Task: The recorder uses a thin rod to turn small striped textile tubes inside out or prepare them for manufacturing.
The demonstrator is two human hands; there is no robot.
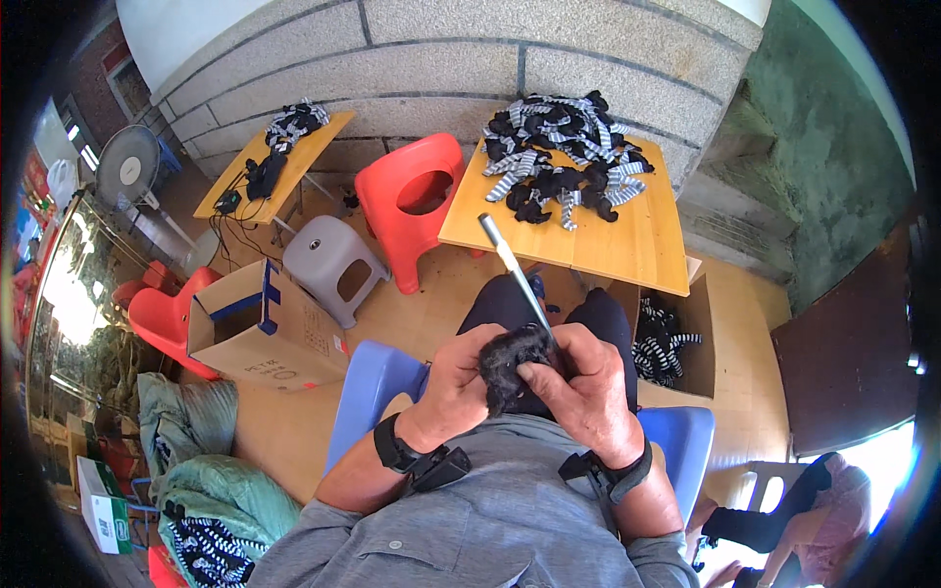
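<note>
Bunched black fabric point(512, 365), small, soft and fuzzy-looking, sits between your two hands above your lap, on the near side of the rectangular yellow wooden worktop point(642, 257). Your left grip point(453, 384) is closed on the left edge of the fabric, while your right grip point(593, 394) pinches its right edge, with the thumb pressed on the front. Against the fabric and your right fingers is a slim silver-grey rod point(512, 263), its free end tilted up toward the worktop; its lower end is hidden, so you cannot tell whether it goes inside the fabric or behind it. On the worktop lies a loose heap of black and grey-white striped cloth pieces point(564, 147), mostly toward its far side. Just left of the worktop stands a glossy red plastic chair point(404, 211), and farther left are a grey plastic stool point(316, 240) and an open brown cardboard box point(284, 348). Below the worktop's near right corner, another open cardboard carton point(698, 343) holds black-and-white striped cloth point(659, 343). Well to the left of the worktop, a round-headed grey fan point(127, 165) stands near a smaller yellow wooden table point(223, 201) bearing more striped and black cloth point(294, 125).
</note>
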